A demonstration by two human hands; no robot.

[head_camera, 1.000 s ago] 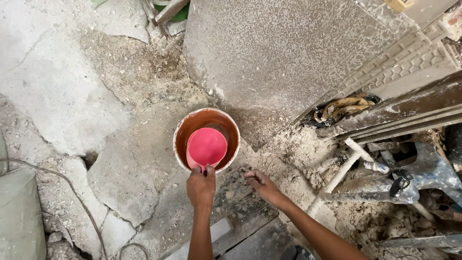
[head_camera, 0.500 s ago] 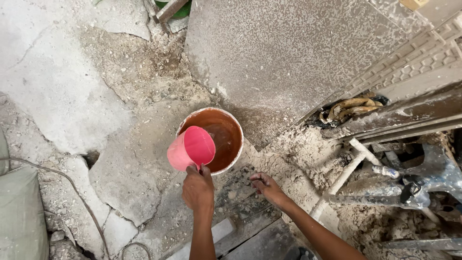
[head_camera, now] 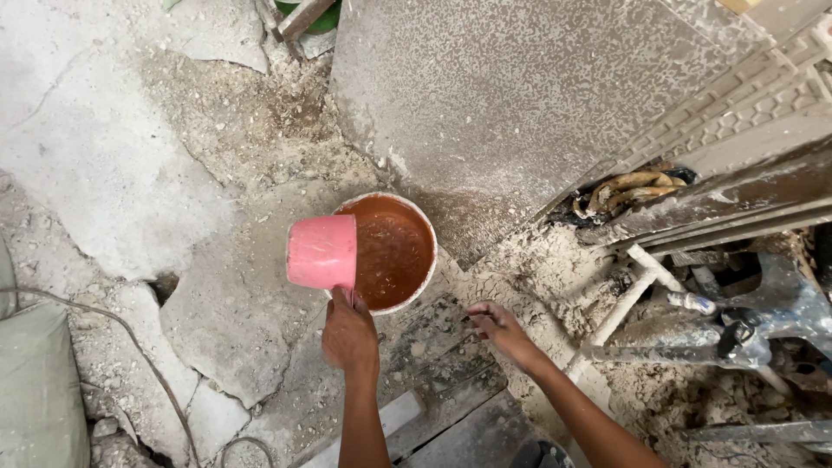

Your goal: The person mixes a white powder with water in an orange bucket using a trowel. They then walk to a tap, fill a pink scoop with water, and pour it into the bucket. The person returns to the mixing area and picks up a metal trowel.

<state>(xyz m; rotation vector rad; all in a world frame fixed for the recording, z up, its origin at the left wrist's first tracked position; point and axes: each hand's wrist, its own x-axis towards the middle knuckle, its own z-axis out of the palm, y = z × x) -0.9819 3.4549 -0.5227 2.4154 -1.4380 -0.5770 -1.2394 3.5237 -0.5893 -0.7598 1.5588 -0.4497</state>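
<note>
Your left hand [head_camera: 349,334] has swung the pink plastic scoop cup [head_camera: 321,252] off the round bucket of brown water [head_camera: 392,251], fingers clenched on its handle; your right hand [head_camera: 498,325] rests released on the rubble.

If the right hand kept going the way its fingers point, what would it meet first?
Probably the bucket of brown water: the right hand points up-left toward its rim, with only gritty ground between, though depth is unclear.

Ground: cracked, broken concrete floor [head_camera: 104,173] strewn with dusty rubble, lit by flat daylight. Landmark: large speckled grey slab [head_camera: 520,95], leaning at upper centre. Right of slab: patterned grey panel [head_camera: 763,95] and mud-caked metal frame [head_camera: 693,347]. Below slab: dirty wooden planks [head_camera: 442,390]. Far left of slab: greyish sack [head_camera: 35,390], thin cable [head_camera: 130,347] trailing beside it.
</note>
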